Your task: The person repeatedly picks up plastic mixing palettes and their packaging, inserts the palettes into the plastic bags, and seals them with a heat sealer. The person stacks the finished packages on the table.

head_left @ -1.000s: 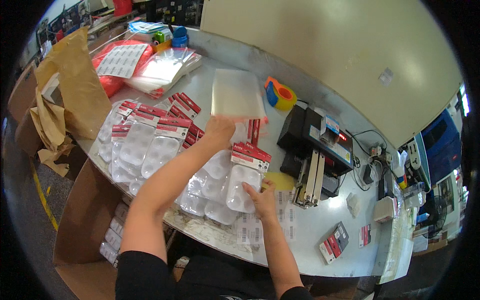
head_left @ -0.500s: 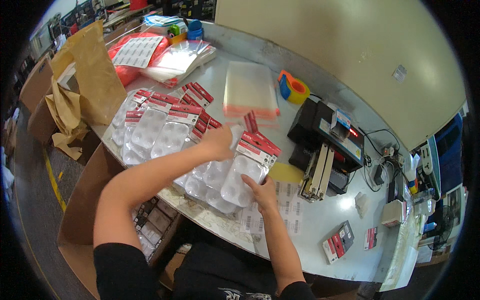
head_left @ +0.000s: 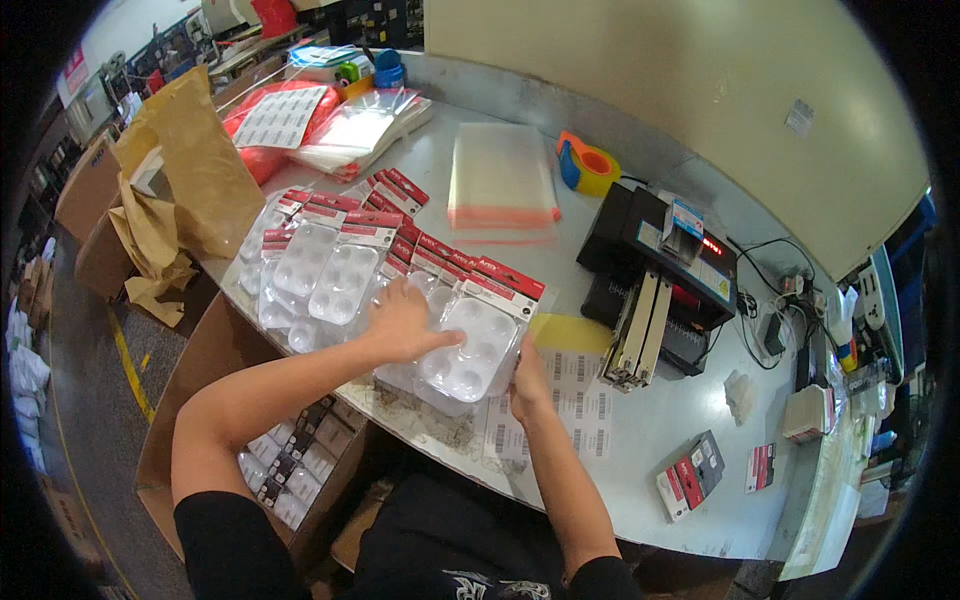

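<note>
White plastic paint palettes (head_left: 468, 352) with round wells and red header cards form an overlapping stack at the table's front. My right hand (head_left: 530, 383) grips the stack's right edge, thumb at the front and its other fingers mostly hidden. At the left side, my left hand (head_left: 402, 325) holds the palettes, its thumb lying across the front one and its fingers partly among those behind. More carded palettes (head_left: 343, 283) lie fanned out to the left of that hand.
Clear bags (head_left: 503, 175) lie at the back, beside a tape dispenser (head_left: 588, 166). A black machine (head_left: 665, 260) stands right of my hands. Barcode label sheets (head_left: 570, 400) lie beside my right hand. Below the left edge, a cardboard box (head_left: 190, 400) holds packed items.
My left hand has come down and left from the header cards to the stack's left side. The front palettes have shifted left, and a card that stuck up behind them no longer does.
</note>
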The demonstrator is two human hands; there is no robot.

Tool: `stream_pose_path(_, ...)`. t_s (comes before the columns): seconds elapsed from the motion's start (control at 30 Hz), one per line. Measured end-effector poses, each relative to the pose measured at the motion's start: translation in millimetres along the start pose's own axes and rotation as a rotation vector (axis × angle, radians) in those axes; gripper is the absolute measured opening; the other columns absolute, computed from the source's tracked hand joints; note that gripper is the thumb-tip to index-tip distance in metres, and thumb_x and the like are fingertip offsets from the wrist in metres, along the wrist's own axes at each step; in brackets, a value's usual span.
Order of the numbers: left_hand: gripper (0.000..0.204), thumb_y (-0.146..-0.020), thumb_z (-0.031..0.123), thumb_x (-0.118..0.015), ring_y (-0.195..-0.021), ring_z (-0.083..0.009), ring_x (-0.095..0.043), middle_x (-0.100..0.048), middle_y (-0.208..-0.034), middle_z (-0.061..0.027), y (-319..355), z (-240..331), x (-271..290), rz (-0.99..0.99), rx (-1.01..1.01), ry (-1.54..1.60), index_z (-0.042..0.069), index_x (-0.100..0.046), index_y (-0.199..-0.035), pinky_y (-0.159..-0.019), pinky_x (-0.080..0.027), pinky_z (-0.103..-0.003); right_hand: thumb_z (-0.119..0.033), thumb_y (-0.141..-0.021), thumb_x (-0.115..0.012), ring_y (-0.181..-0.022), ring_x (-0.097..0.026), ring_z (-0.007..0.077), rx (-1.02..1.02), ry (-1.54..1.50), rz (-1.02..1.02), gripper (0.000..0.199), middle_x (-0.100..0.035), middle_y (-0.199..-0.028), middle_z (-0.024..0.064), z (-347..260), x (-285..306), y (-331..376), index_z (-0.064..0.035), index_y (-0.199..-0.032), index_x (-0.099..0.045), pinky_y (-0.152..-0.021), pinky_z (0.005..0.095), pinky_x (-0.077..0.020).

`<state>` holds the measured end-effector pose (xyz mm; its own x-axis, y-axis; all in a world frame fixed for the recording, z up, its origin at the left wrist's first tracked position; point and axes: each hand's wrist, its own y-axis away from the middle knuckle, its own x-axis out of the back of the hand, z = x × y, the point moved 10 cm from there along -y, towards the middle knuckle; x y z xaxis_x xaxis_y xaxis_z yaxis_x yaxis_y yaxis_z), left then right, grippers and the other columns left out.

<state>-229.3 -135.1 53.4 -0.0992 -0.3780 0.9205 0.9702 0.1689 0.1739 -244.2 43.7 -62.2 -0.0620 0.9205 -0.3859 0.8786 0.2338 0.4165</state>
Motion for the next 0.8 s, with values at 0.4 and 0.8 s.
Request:
stream_pose_path(0.4, 0.117, -0.063, 0.073, -0.065, -0.117, -0.0400, -0.049, -0.048, -0.122, -0.0344, -18.8, -35.6, -46.5, -0.153, 0.173, 0.579, -0.018, -0.031, -0.128, -0.099, -0.038, -0.043, -0.020, -0.070, -0.082, -0.098, -0.061, 0.0217, -0.031, 0.073, -0.120, 0.065, -0.059, -0.113, 0.0143, -22.5, -18.0, 11.6, 0.0058, -0.120, -0.049, -0.084, 0.0330, -0.0515)
stream_pose_path(0.8, 0.056, -0.090, 0.045, -0.055, -0.102, -0.0289, -0.059, -0.062, -0.109, -0.0190, 27.8, -2.0, -58.5, 0.020, -0.073, 0.854, -0.002, -0.049, -0.120, -0.088, -0.043, -0.037, -0.006, -0.055, -0.084, -0.111, -0.051, 0.0263, 0.197, 0.097, -0.173, 0.092, -0.049, -0.120, 0.0125, -30.5, 4.1, 46.4, -0.0052, -0.131, -0.032, -0.097, 0.0380, -0.0424)
